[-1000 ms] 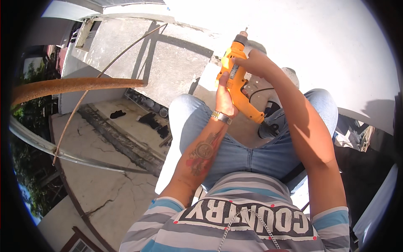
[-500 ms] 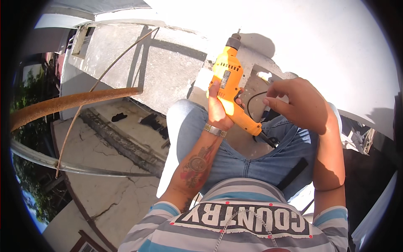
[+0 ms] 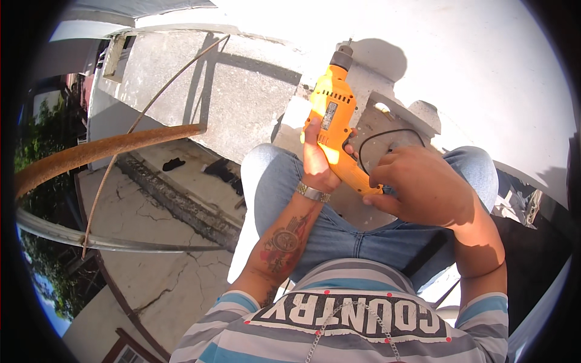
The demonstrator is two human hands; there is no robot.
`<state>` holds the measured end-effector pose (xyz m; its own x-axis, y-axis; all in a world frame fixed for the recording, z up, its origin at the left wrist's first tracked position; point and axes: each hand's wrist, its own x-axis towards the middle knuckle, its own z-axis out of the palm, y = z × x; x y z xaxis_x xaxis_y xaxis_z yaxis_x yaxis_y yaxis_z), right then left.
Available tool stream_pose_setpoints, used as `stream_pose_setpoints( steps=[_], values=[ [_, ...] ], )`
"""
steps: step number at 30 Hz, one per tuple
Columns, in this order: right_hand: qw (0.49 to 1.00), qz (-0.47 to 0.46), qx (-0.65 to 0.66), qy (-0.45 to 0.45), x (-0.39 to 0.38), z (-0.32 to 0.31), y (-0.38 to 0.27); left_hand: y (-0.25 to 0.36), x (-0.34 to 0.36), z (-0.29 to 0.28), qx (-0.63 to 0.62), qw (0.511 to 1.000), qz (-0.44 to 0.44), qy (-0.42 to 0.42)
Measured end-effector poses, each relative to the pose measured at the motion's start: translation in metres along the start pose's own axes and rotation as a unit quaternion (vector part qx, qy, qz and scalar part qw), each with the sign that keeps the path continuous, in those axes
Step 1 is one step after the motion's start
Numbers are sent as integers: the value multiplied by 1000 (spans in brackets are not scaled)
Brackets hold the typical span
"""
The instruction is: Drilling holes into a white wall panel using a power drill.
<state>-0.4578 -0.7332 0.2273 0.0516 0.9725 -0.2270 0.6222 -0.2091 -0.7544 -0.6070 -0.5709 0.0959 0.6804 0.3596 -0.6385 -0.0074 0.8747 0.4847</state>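
Observation:
A yellow-orange power drill (image 3: 334, 100) with a dark chuck and a thin bit stands over my lap, its tip pointing away from me. My left hand (image 3: 316, 162) is closed around its handle, with the thumb along the near side and fingertips by the trigger. My right hand (image 3: 423, 189) is at the handle's lower end, thumb and forefinger closed on it; its other fingers are partly hidden. A black cord (image 3: 387, 132) loops up beside the drill and passes behind my right hand. The handle's tail end is covered by that hand.
My jeans-clad knees (image 3: 266, 166) flank the drill. A white wall (image 3: 484, 78) rises ahead, with a concrete block (image 3: 423, 115) at its foot. At left, a rusty pipe (image 3: 109, 148), a thin bent rod (image 3: 175, 81) and a grey metal tube (image 3: 121, 241) cross above a cracked floor.
My right hand has moved down and left, from above the cord onto the drill's handle end. The drill has shifted slightly to the right in my left hand, and the cord loop has spread wider.

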Motion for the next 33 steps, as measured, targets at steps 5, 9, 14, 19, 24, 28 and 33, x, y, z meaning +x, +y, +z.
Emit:
stream_pose_setpoints(
  steps=[5,9,14,19,24,28,33],
  values=[
    [999,3,2,-34,4,1,-1,1,-1,2,3,1000,2,6],
    [999,3,1,-32,6,0,-2,1,0,1,-5,1000,-6,2],
    [999,-4,1,-32,7,0,-1,-2,2,-2,-13,1000,-15,4],
    [999,2,7,-47,7,-1,-3,-2,2,0,-11,1000,-12,3],
    [999,-7,3,-39,6,2,-2,-2,1,1,-10,1000,-11,5],
    [999,-7,-1,-47,7,3,-2,-3,2,0,-5,1000,-1,1],
    [998,-1,4,-58,8,3,-2,-3,2,-1,-19,1000,-11,-4]
  ],
)
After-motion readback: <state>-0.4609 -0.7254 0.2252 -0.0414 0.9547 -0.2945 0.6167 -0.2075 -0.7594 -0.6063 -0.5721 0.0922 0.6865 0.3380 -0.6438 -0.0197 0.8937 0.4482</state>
